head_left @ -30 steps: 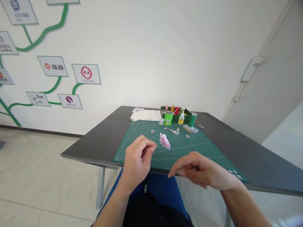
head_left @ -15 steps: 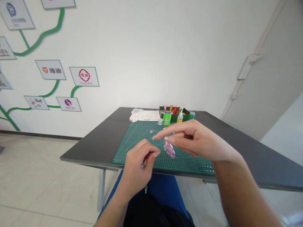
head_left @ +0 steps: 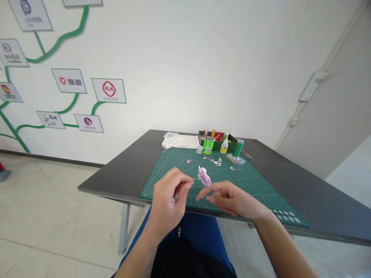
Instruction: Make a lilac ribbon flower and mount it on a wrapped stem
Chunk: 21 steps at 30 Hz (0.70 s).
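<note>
At the lower centre of the frame, the left hand [head_left: 169, 199] pinches a thin stem between thumb and forefinger. The pale purple flower [head_left: 204, 177] on that stem stands just right of the fingertips, near the middle of the frame and in front of the green cutting mat [head_left: 261, 193]. The right hand [head_left: 232, 199], right of centre, is loosely spread, its forefinger stretched left beneath the blossom; whether it touches the petals is hard to tell from this angle.

Above the flower in the frame, white-handled scissors [head_left: 216, 162] lie on the mat, with a small looped piece [head_left: 189, 161] to their left and another to their right. Farther up sit a bright green can [head_left: 208, 146], a yellow-labelled bottle [head_left: 224, 146] and a green spool [head_left: 238, 148]. Behind the can and bottle is a dark green box [head_left: 217, 147]; left of it lies a white sheet [head_left: 188, 141].
</note>
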Motion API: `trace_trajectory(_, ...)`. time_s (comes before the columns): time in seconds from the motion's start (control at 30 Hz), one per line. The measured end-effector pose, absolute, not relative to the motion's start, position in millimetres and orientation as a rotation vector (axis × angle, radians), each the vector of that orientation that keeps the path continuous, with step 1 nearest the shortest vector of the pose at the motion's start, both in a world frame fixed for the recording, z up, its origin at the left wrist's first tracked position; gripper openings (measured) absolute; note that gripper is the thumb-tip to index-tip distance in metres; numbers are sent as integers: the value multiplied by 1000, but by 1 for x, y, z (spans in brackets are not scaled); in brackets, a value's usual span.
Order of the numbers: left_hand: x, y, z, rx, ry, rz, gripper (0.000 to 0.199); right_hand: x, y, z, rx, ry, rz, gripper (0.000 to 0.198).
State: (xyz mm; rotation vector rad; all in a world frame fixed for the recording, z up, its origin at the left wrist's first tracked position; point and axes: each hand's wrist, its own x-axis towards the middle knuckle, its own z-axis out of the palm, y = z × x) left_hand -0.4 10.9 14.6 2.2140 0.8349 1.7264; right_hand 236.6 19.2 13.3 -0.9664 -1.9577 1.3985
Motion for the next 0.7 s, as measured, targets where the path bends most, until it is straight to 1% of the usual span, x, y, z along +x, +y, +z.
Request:
trace_trajectory(0.13,3,13,12,2258,838,1735,22,245,-5,9,-1030,-1906,1418,39)
trace_trajectory(0.33,7,13,11,2329,810,1748,21,256,-27,36,-1000,-1917,1365,40)
trace_trajectory(0.5,8,12,9,2353,761,1731,19,252,-21,62,-864,-1894,1332,45)
trace_trajectory(0.6,8,10,9,2377,746,1724,19,244,-12,81,-840,-1883,1318,42)
trace_trajectory(0.7,9,9,10,2403,747,1734,19,235,-1,98,-838,-1921,1204,39)
